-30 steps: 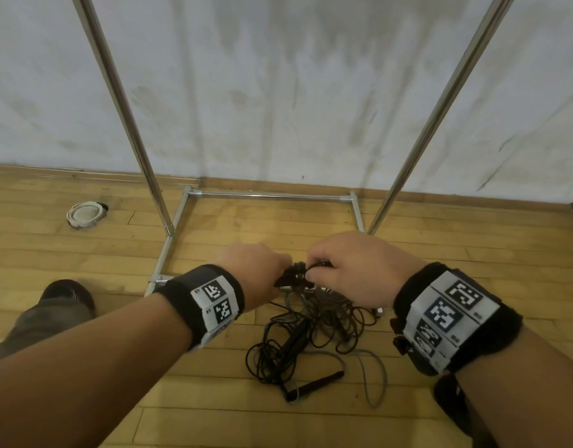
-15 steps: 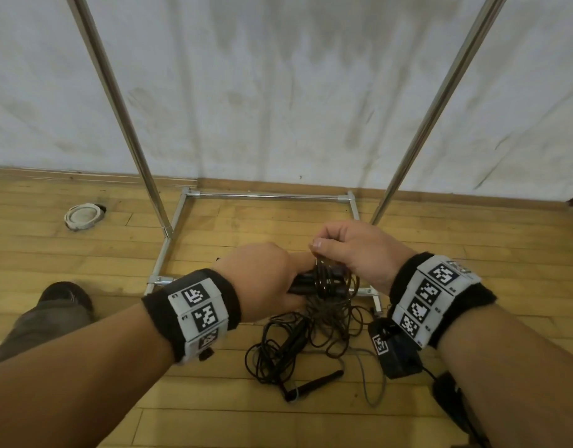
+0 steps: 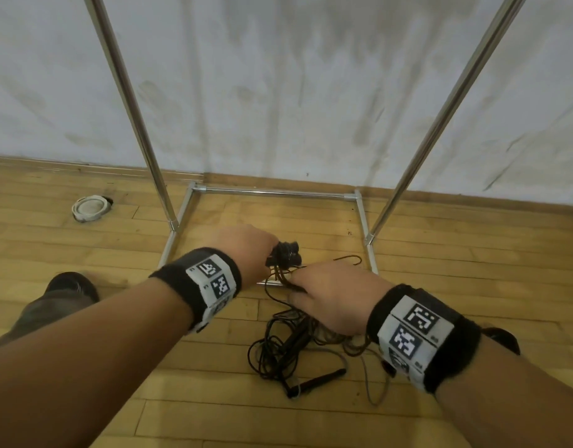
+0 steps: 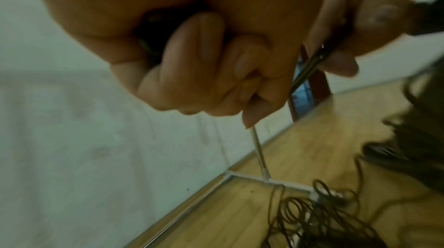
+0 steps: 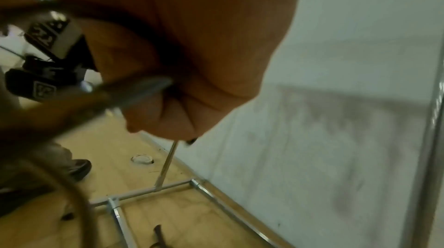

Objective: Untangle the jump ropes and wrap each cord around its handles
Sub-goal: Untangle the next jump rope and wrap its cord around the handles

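Wood-plank floor [image 3: 84, 399] against a stained white wall [image 3: 278, 92]. Tangled black jump-rope cords [image 3: 278, 347] lay on the floor inside a chrome rack base [image 3: 275, 191]. Left hand [image 3: 243, 250] was fisted around black handles [image 3: 286, 253]; right hand [image 3: 330, 299] was curled, pinching a dark cord [image 5: 134, 85]. The wristband tags [image 3: 414, 331] showed only square codes, no readable text.

Centre of the frame, the black handles [image 3: 285, 253] sit bundled together with dark cord [image 3: 280, 273] wound round them, strands trailing down. Below, lower centre, the tangled ropes [image 3: 288, 347] heap on the floor, one loose black handle [image 3: 320, 379] lying beside a grey cord [image 3: 369, 383].
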`<action>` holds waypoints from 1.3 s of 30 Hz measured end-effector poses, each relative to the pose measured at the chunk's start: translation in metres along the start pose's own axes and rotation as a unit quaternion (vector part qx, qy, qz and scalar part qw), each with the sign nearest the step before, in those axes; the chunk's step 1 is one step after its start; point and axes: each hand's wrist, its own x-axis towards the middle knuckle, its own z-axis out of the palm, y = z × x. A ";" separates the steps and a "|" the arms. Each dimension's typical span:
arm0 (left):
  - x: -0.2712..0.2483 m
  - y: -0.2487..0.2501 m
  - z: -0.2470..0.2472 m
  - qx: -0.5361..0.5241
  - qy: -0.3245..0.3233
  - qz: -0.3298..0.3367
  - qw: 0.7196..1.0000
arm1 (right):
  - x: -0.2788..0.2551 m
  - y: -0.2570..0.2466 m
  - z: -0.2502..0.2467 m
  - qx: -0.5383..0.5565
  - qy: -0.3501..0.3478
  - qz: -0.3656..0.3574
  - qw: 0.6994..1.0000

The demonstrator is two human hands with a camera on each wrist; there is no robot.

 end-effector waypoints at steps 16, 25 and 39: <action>-0.023 0.012 0.008 0.067 0.087 0.220 0.969 | -0.008 0.062 -0.022 0.425 0.047 0.004 0.904; -0.028 -0.005 -0.009 0.017 0.215 0.224 0.950 | -0.018 0.049 -0.025 0.629 -0.026 0.013 0.777; -0.016 -0.013 -0.007 -0.075 0.418 0.256 0.868 | -0.017 0.037 -0.026 0.733 -0.037 0.005 0.679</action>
